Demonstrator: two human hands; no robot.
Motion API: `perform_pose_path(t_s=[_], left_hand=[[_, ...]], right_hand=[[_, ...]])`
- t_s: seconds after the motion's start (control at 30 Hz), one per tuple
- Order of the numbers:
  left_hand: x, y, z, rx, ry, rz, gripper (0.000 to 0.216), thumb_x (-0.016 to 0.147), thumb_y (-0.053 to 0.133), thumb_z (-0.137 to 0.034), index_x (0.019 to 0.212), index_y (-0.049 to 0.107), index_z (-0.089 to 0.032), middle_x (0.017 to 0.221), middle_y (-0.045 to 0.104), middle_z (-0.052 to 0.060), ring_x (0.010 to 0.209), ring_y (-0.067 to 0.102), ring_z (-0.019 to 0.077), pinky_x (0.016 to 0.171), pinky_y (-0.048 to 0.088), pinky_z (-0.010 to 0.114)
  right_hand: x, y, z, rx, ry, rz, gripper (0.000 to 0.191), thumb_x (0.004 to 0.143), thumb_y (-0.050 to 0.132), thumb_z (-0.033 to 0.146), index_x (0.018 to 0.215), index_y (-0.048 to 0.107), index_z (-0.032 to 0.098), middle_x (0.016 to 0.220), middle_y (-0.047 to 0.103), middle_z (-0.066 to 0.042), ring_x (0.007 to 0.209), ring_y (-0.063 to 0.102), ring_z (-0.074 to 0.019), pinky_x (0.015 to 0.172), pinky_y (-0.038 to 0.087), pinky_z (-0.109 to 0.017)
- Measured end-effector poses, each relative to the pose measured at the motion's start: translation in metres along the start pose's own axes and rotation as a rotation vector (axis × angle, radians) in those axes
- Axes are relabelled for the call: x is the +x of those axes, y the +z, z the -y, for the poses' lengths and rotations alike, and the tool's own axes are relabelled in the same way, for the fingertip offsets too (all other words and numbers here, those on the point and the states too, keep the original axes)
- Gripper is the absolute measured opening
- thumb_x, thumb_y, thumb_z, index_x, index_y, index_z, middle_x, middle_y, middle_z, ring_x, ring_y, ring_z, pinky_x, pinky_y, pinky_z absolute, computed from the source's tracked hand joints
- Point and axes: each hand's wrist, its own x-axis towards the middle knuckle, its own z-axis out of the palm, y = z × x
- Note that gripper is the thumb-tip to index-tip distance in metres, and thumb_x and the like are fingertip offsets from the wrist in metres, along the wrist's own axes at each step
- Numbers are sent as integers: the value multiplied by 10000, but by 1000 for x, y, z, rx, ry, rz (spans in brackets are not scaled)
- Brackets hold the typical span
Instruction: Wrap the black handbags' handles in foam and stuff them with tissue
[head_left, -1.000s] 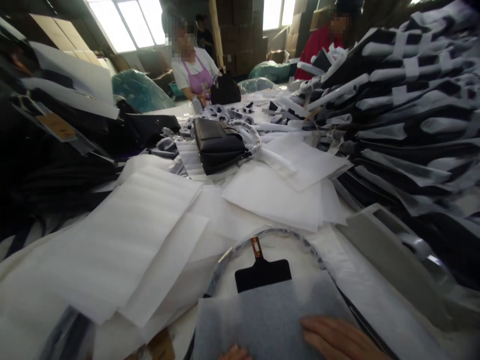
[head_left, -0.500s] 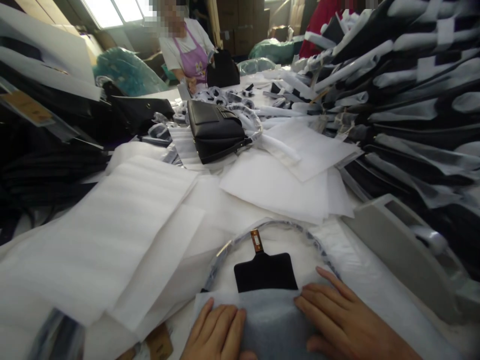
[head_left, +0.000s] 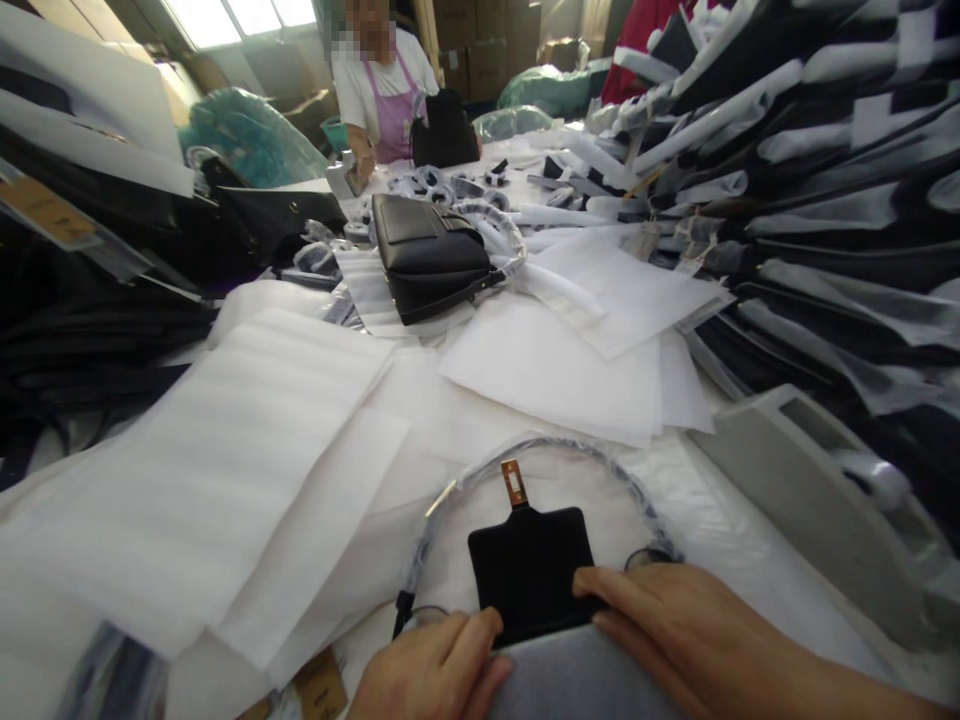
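Observation:
Right in front of me lies a black handbag, its flap [head_left: 525, 570] laid out flat with a gold-coloured clasp plate [head_left: 514, 484] at the tip. Its handle [head_left: 551, 443], wrapped in clear plastic, arches away from me around the flap. A greyish foam sheet [head_left: 581, 680] covers the near part of the bag. My left hand [head_left: 439, 665] pinches the sheet's upper edge at the left, knuckles up. At the right, my right hand [head_left: 660, 620] has thumb and fingers closed on the same edge, beside the flap. The bag's body is hidden beneath the sheet and hands.
White foam sheets [head_left: 247, 430] spread over the table at left and centre. Farther off lies another black handbag [head_left: 427, 255]. A grey tape dispenser [head_left: 810, 490] stands at right, below a high stack of wrapped black bags [head_left: 847, 230]. Across the table stands a person in a purple apron [head_left: 394, 110].
Both hands went from lying flat on the sheet to gripping its upper edge. That edge has come nearer to me, showing more of the flap and the handle's ends.

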Motion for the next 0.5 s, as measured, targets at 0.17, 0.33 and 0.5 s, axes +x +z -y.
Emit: perform_pose_path(t_s=[0.17, 0.33, 0.5], left_hand=[[4, 20, -2, 181, -16, -1, 410, 1063, 195, -324, 1216, 555, -204, 1075, 743, 11, 567, 699, 106, 440, 500, 231], [1, 27, 0, 257, -17, 26, 420, 1058, 222, -272, 1254, 591, -237, 1162, 729, -13, 549, 681, 99, 462, 517, 242], [2, 26, -2, 320, 35, -51, 399, 1047, 278, -232, 1253, 618, -247, 1208, 718, 21, 658, 708, 121, 550, 540, 255]], right_hand=[[9, 23, -8, -240, -24, 56, 384, 920, 508, 189, 1302, 525, 229, 1095, 700, -61, 580, 691, -181, 457, 480, -295], [3, 37, -14, -326, -65, -31, 410, 923, 492, 147, 1320, 524, 243, 1216, 641, -86, 691, 696, -203, 578, 559, -344], [-1, 43, -14, -265, -92, -152, 364, 963, 409, 88, 1267, 565, 216, 1213, 629, -102, 1023, 642, -260, 816, 548, -400]])
